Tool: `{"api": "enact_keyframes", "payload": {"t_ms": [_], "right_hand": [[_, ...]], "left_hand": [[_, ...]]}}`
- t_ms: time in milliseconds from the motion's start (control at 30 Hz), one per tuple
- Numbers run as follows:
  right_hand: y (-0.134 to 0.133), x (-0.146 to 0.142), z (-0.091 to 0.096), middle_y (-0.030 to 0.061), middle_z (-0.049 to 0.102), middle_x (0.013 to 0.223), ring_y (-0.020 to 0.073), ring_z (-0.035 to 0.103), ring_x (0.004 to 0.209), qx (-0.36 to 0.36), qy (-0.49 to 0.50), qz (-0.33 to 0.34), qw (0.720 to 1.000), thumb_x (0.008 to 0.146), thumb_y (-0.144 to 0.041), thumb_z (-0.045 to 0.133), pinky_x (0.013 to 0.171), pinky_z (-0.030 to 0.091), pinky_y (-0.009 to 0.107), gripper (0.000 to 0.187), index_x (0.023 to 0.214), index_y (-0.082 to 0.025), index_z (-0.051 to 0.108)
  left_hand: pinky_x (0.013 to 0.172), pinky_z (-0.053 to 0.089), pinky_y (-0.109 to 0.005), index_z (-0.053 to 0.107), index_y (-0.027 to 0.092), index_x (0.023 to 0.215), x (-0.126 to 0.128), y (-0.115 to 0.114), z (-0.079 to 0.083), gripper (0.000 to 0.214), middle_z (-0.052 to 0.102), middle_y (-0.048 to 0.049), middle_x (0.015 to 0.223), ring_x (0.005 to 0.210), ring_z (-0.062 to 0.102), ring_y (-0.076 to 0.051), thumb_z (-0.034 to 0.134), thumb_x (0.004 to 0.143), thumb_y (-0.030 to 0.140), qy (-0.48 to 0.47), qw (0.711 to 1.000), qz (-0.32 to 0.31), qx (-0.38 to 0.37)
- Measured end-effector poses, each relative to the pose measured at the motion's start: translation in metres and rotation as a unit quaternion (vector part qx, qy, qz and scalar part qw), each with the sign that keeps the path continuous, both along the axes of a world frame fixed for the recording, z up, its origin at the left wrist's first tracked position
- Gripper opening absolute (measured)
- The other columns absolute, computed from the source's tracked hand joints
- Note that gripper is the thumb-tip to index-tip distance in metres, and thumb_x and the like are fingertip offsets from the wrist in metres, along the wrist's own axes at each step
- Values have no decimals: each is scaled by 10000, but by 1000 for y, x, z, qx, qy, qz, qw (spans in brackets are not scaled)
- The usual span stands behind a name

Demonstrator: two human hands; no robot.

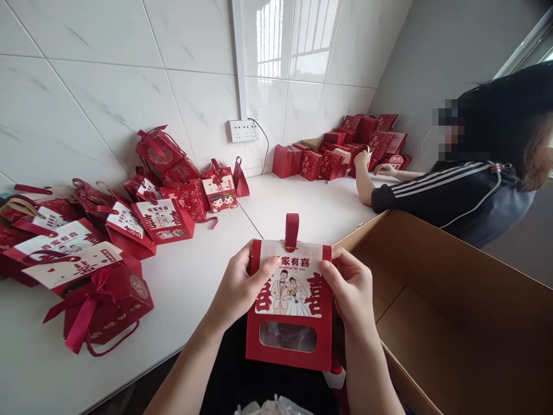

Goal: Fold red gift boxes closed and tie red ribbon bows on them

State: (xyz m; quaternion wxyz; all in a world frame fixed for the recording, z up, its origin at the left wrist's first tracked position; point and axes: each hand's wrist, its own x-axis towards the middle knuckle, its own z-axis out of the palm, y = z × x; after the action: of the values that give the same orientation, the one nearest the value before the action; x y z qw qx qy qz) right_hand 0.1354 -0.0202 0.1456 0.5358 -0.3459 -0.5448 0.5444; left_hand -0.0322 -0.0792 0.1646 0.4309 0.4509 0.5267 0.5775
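Note:
A red gift box stands upright before me, its white front card showing a cartoon bride and groom. Below the card is a clear window, and a red ribbon loop rises from the top. My left hand grips the box's upper left edge, thumb pressed on the card. On the opposite edge, my right hand pinches it the same way, fingers behind. The box hangs in front of the counter edge, above my lap.
Several red gift boxes crowd the counter at left; one has a ribbon bow. More red boxes stand by the wall. A large open cardboard box is at right. Beyond it, a co-worker's hand touches the far boxes.

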Motion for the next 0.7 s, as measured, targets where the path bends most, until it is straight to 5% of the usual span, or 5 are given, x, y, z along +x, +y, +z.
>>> {"api": "enact_keyframes", "payload": {"t_ms": [233,400,500,567,700], "right_hand": [[-1,3,1,-22,620,616,96,535,512,7,3,14,1000,748,-394,685,459,445,178,244,685,-177,594],[3,10,-10,33,699,822,174,642,686,14,-26,104,994,798,-435,634,579,518,247,275,893,-179,666],[15,14,-26,32,709,858,190,654,756,-8,80,3,997,754,-508,659,652,533,280,352,921,-198,673],[25,17,-34,14,706,878,180,653,787,-34,186,-102,977,733,-558,653,688,538,296,383,927,-227,664],[35,22,-39,-10,697,895,172,653,818,-72,289,-148,943,772,-499,620,730,545,323,287,912,-251,659]], "left_hand": [[512,419,-228,601,190,806,9,-5,3,162,560,20,619,554,511,-133,683,733,308,16,999,35,-13],[545,432,-237,608,204,829,15,-7,6,167,584,12,641,579,532,-141,695,729,306,38,996,74,34],[852,472,-341,507,254,1211,16,-8,1,519,646,-62,1059,980,603,-239,693,735,343,65,993,28,99],[1048,347,-429,339,277,1375,16,-7,-6,808,481,-96,1365,1269,433,-299,745,681,351,114,987,3,113],[1095,299,-469,250,285,1426,22,-4,-20,933,376,-104,1452,1345,338,-319,775,658,355,173,982,-32,63]]}}
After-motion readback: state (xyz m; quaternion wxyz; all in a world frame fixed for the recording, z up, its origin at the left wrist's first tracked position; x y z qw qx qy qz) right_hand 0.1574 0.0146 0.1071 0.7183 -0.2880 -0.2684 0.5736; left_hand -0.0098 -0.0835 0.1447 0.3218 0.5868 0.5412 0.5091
